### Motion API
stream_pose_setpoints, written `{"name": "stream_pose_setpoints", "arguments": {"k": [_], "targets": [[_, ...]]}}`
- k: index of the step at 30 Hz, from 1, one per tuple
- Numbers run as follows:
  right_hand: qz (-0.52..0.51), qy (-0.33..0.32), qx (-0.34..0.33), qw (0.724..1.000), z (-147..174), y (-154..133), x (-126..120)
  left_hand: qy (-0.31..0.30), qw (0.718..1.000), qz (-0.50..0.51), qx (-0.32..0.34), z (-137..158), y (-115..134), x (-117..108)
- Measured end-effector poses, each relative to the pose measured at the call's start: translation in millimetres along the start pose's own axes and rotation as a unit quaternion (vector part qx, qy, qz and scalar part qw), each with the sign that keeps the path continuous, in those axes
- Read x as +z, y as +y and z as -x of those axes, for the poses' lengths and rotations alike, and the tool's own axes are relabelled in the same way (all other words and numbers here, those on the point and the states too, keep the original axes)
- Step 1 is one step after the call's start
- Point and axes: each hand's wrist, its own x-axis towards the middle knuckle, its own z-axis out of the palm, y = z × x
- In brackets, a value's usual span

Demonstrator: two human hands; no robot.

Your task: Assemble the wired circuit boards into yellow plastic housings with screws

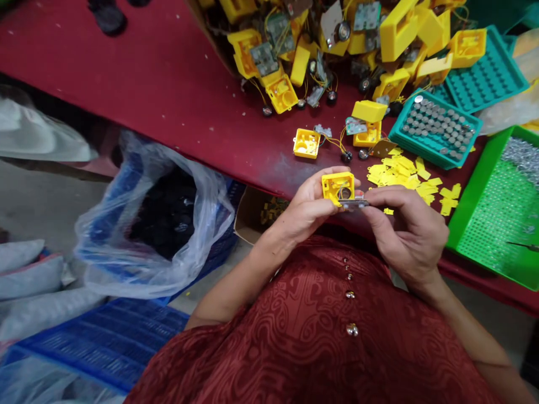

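Observation:
My left hand [309,202] is closed around a small yellow plastic housing [338,182], its open side facing me. Inside the housing sits a dark round part [345,193] with thin wires. A small circuit board [353,203] lies edge-on at the housing's lower rim. My right hand [406,230] pinches the right end of that board between thumb and forefinger. Just beyond my hands on the red table are another open yellow housing [306,143] with wires and a yellow housing with a circuit board [356,125]. Flat yellow pieces [400,174] lie in a loose pile behind my right hand.
A heap of yellow housings [298,62] with wired boards covers the back. Teal trays [438,129] hold round metal discs. A green basket [471,207] with small metal parts and a dark thin tool stands right. Left below the table edge is a plastic-lined blue crate [210,258] of black pieces.

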Motion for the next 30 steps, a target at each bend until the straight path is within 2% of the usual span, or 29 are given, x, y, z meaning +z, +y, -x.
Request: {"name": "stream_pose_setpoints", "arguments": {"k": [4, 7, 12, 21, 30], "targets": [[0.013, -0.033, -0.062, 0.997, 1, 0, -1, -0.047, 0.997, 0.047, -0.042, 6, 8, 2], [0.035, -0.064, -0.094, 0.993, 0, -3, -5, -0.041, 0.996, 0.047, -0.056, 7, 11, 8], [0.054, -0.088, -0.121, 0.987, -4, -10, -11, -0.026, 0.998, -0.02, -0.049, 8, 14, 18], [0.049, -0.102, -0.128, 0.985, -10, -5, -20, -0.018, 0.996, -0.081, -0.024, 7, 16, 14], [0.038, -0.111, -0.068, 0.991, -15, -7, -21, -0.046, 0.994, -0.099, -0.024, 7, 25, 13]]}}
